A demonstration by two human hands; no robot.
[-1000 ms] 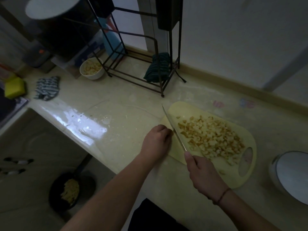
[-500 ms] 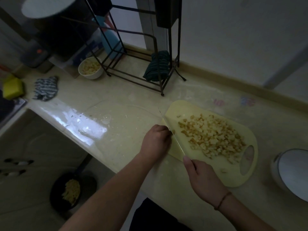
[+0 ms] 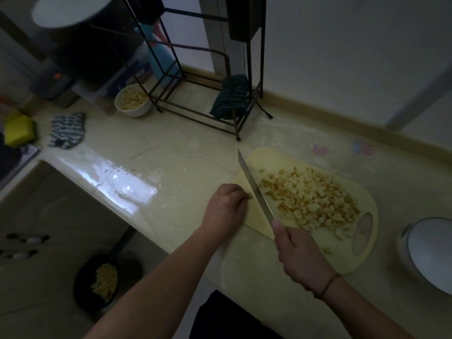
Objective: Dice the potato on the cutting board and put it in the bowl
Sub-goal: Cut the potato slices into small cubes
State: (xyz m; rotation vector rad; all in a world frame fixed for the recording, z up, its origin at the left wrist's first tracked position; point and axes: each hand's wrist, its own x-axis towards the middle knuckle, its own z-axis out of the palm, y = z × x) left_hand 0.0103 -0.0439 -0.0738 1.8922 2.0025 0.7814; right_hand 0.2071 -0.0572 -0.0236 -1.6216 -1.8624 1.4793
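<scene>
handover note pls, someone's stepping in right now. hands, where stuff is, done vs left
Right hand grips the knife, blade angled over the left end of the cutting board.
Left hand is curled at the board's left edge, left of the blade; what it holds, if anything, is hidden.
Diced potato sits piled mid-board.
Bowl stands far back left by the rack, already holding cubes.
Done: most of the dicing.
Left: any last cuts, then move the pile to the bowl.

A home kitchen: countertop (image 3: 171,133), cutting board (image 3: 264,157), sponge (image 3: 18,129), metal rack (image 3: 200,69).
</scene>
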